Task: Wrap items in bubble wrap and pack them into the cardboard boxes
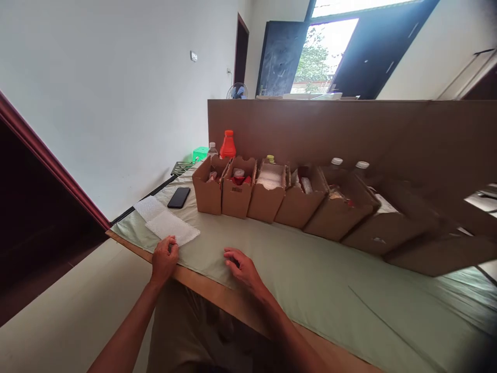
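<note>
My left hand (165,257) rests at the table's front edge, its fingers curled in and nothing seen in them. Its fingertips are right by the lower corner of a white bubble wrap pouch (173,226), and whether they touch it I cannot tell. Another bubble wrap piece (149,208) lies partly under that pouch. My right hand (241,267) is over the green tablecloth (310,280), holding nothing, with thumb and fingers apart and slightly bent. Beyond both hands, a black phone (179,198) lies flat on the cloth.
A row of open cardboard bins (235,194) with mixed contents runs along the back to the right. Behind it are a red-orange bottle (228,145), several capped bottles and a tall brown cardboard partition (295,124). A green stool (200,153) stands past the table's far left end.
</note>
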A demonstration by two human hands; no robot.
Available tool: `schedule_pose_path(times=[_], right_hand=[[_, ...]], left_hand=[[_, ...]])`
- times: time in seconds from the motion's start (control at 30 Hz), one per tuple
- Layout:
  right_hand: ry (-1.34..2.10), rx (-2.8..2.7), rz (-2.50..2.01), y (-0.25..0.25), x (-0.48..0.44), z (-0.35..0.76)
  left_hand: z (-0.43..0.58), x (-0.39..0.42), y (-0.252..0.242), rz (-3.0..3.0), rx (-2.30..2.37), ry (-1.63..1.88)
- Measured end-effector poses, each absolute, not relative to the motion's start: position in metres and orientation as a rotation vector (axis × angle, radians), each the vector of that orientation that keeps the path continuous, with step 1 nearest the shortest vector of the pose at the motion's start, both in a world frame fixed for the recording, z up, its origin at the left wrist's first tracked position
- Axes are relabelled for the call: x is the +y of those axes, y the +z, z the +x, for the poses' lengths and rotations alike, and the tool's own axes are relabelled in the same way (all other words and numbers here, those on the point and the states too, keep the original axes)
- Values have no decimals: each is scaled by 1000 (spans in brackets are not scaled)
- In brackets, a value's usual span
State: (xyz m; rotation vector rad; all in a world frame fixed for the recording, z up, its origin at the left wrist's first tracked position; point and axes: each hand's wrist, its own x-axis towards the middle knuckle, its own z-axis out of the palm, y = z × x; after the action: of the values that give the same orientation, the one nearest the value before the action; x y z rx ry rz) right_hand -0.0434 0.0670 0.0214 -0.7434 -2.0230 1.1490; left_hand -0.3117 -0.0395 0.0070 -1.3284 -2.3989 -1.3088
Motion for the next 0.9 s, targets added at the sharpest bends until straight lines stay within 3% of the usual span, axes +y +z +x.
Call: schedule_pose_path(times=[0.63,0.73,0.8,0.9], right_hand=[[1187,-1864,-850,35,-17,0],[1359,-1872,-812,15,-65,23],[1689,-1926,-860,-10,-92,45],[1646,-2030,-1166,-36,-118,78]], left_hand=[[-312,-43,5,-1327,-2346,-1292],[-314,-43,3,-1376,-2312,-1288],[-316,-42,0,-1412,-2294,-1279],[-317,-42,-2,-1452,-2279,-1255]])
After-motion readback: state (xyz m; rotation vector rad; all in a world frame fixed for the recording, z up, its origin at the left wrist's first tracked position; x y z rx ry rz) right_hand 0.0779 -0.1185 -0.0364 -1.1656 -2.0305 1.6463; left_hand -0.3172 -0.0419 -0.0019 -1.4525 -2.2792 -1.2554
